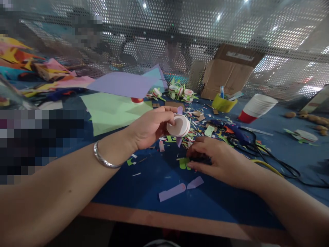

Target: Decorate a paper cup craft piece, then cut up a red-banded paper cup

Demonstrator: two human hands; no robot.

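Note:
My left hand pinches a white round cup base above the tabletop. Purple paper strips stick out from its top and bottom edges. Lower and to the right, my right hand rests close to the table with fingers curved and thumb apart from them. Its thumb tip is at a small green paper piece; the space under the palm is dark. Nearer the table edge lie a purple paper strip with a rounded end and a pointed purple scrap.
Paper scraps cover the blue table beyond my hands. At the back are green and purple sheets, finished-looking cup pieces with green strips, a yellow holder, stacked paper cups and a cardboard box. A blue corded glue gun lies right.

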